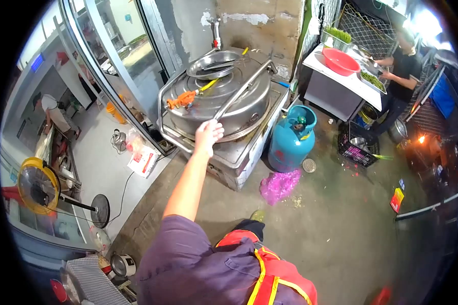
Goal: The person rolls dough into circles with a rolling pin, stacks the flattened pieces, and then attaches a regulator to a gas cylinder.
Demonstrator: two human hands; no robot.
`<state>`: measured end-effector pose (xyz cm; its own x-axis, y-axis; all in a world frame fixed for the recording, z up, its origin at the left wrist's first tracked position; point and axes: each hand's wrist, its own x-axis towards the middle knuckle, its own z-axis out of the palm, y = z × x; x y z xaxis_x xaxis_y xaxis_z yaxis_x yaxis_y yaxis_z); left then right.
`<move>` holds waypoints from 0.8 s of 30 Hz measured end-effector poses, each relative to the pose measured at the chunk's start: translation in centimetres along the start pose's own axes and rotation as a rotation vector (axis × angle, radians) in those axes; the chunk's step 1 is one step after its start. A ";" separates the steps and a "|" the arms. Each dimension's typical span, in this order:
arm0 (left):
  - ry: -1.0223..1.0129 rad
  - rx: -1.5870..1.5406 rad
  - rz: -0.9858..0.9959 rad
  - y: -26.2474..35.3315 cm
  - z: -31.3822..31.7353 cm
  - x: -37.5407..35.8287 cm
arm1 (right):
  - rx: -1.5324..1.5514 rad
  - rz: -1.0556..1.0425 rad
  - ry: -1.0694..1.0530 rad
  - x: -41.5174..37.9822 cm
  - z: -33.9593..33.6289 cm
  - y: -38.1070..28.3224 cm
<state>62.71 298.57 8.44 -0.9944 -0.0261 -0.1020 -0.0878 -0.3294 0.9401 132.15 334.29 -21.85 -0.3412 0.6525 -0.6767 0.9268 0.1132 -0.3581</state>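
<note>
My left hand [207, 137] reaches forward with curled fingers, closed at the near end of a long steel bar [244, 90]. This bar slants across the large round metal lid [257, 99] of a stainless-steel cooking unit [230, 168]. On top of the lid rests a shallow metal bowl [198, 68] with dark utensils inside. Beside the bowl lies an orange fitting [182, 99] with a yellow handle or hose attached. Nowhere in the frame does my right hand appear.
Right of the unit stand a blue gas cylinder [291, 142] and a crumpled pink plastic bag [280, 186]. A person [403, 76] works at a table holding a red basin [341, 62]; a black crate [356, 147] is below. At left are a glass door and yellow fan [38, 185].
</note>
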 end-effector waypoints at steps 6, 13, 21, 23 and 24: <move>0.048 -0.107 -0.087 2.1 1.8 13.5 | -0.017 -0.087 -0.065 5.7 -0.3 -10.2; 0.087 -0.356 -0.153 0.2 1.4 30.7 | 0.535 -0.070 0.049 8.9 -5.4 -23.0; 0.239 0.014 -0.092 0.5 1.0 31.2 | 0.369 -0.135 -0.006 16.0 -3.6 -26.1; 0.274 0.714 0.171 2.2 1.2 26.8 | 0.138 -0.179 -0.055 19.3 -3.2 -23.6; 0.387 1.007 0.488 1.8 0.0 25.8 | 0.043 -0.201 -0.068 20.5 -3.5 -22.7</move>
<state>36.86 297.34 7.47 -0.8670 -0.2838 0.4096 0.1177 0.6821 0.7217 104.65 347.74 -25.40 -0.5299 0.5675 -0.6302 0.8319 0.2034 -0.5163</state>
